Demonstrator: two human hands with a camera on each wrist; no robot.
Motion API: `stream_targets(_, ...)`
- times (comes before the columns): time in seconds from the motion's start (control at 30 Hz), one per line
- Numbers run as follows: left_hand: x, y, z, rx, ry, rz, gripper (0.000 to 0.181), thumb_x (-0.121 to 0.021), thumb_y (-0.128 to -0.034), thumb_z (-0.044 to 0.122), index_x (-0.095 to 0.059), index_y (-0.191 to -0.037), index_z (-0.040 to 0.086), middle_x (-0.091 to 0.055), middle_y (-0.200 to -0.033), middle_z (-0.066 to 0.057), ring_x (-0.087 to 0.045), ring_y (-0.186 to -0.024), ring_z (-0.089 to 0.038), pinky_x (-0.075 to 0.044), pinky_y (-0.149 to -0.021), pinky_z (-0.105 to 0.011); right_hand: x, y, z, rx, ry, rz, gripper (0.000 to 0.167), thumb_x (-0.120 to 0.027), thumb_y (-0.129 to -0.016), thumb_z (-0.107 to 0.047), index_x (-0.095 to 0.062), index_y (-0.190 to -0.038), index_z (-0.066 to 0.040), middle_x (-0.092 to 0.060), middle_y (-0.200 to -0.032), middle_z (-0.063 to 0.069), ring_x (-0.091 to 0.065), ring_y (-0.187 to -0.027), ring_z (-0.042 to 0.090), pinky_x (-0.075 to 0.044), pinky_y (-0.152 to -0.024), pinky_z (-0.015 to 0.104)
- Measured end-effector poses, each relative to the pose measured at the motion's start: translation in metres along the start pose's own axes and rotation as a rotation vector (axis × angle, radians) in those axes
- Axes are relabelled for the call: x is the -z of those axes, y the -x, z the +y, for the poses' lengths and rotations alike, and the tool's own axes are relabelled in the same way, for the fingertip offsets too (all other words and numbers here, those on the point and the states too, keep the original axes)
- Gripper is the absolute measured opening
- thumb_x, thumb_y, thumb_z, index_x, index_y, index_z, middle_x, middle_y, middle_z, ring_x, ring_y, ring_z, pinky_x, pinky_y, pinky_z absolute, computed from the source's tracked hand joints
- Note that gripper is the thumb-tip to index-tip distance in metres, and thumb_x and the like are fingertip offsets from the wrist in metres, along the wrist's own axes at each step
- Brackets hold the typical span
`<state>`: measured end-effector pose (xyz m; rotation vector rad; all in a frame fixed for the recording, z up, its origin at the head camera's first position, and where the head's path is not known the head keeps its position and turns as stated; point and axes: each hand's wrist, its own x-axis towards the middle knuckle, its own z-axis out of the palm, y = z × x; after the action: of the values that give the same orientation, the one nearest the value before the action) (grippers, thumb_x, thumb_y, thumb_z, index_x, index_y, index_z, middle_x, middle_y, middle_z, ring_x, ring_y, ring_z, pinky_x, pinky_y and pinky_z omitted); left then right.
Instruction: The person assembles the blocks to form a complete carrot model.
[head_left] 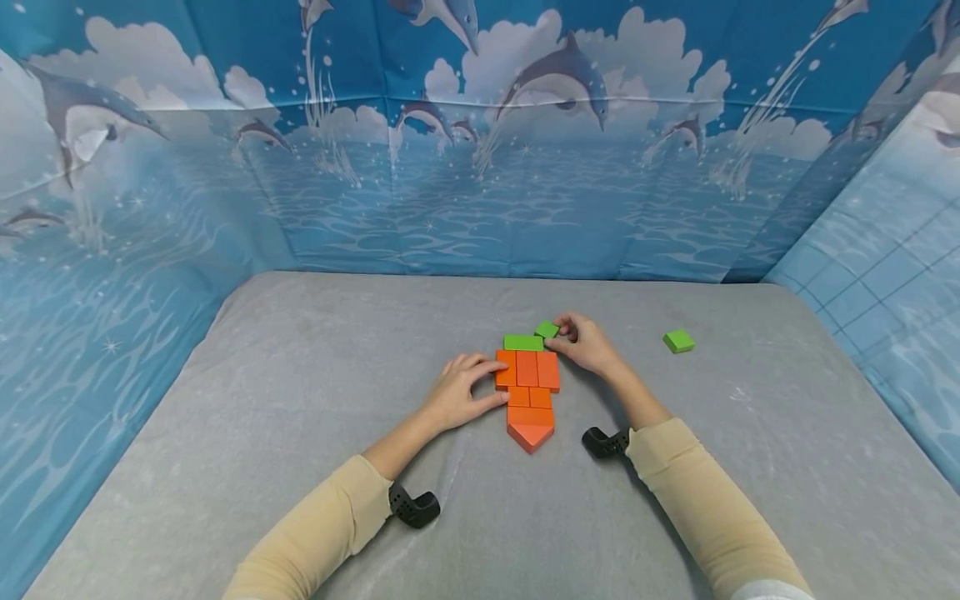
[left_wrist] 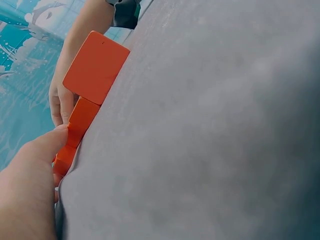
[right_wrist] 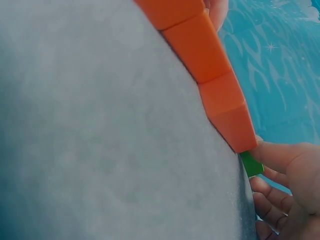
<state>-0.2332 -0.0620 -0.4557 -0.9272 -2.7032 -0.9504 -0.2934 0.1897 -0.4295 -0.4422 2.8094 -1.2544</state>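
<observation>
Orange blocks lie flat against each other: three upright rectangles [head_left: 527, 369] in a row, smaller blocks [head_left: 529, 397] below, and a pointed orange end [head_left: 531, 437] toward the person. A long green block [head_left: 522, 342] lies along the row's far edge. My right hand [head_left: 590, 346] pinches a small green block [head_left: 547, 330], turned askew at that block's right end; in the right wrist view this green block [right_wrist: 252, 164] is partly hidden by the thumb. With extended thumb and forefinger, my left hand [head_left: 459, 392] touches the left side of the orange blocks.
Another green block [head_left: 678, 341] lies apart on the right of the grey cloth-covered table [head_left: 337, 350]. A dolphin-print curtain [head_left: 450, 208] hangs behind and along both sides. Black wrist devices [head_left: 415, 507] are on both forearms.
</observation>
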Motion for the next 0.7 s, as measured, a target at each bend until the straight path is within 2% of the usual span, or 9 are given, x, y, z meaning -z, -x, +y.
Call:
stream_targets(0.13, -0.001, 0.0, 0.0, 0.004, -0.007, -0.006, 0.047, -0.063, -0.0834, 0.042, -0.058, -0.124, 0.019, -0.054, -0.119, -0.004, -0.044, -0.108, -0.019, -0.032, -0.094, -0.041, 0.009, 0.003, -0.001, -0.008, -0.049, 0.013, 0.042, -0.062, -0.088, -0.016, -0.049, -0.12, 0.007, -0.051, -0.103, 0.021, -0.047, -0.083, 0.028, -0.043, -0.064, 0.033)
stream_targets(0.27, 0.0, 0.0, 0.001, 0.004, -0.001, -0.007, 0.047, -0.064, -0.0832, 0.042, -0.058, -0.124, 0.018, -0.054, -0.119, -0.004, -0.044, -0.108, -0.019, -0.032, -0.094, -0.041, 0.026, 0.009, 0.005, -0.016, -0.057, 0.097, 0.045, -0.06, -0.09, -0.021, -0.048, -0.124, 0.006, -0.05, -0.107, 0.024, -0.048, -0.086, 0.03, -0.043, -0.064, 0.034)
stream_targets(0.47, 0.001, 0.0, 0.003, 0.011, 0.018, -0.01, 0.047, -0.065, -0.0829, 0.04, -0.058, -0.124, 0.018, -0.054, -0.119, -0.005, -0.044, -0.108, -0.02, -0.032, -0.095, -0.041, 0.057, 0.024, 0.023, -0.005, 0.004, 0.245, 0.044, -0.059, -0.09, -0.019, -0.048, -0.125, 0.005, -0.049, -0.109, 0.027, -0.047, -0.096, 0.038, -0.039, -0.079, 0.048)
stream_targets(0.7, 0.002, 0.0, 0.003, 0.018, 0.019, -0.013, 0.047, -0.064, -0.0831, 0.04, -0.058, -0.124, 0.018, -0.054, -0.119, -0.005, -0.044, -0.108, -0.02, -0.032, -0.095, -0.041, 0.082, 0.045, 0.052, 0.032, 0.117, 0.348, 0.04, -0.062, -0.087, -0.01, -0.049, -0.12, 0.01, -0.049, -0.103, 0.031, -0.048, -0.089, 0.042, -0.038, -0.078, 0.053)
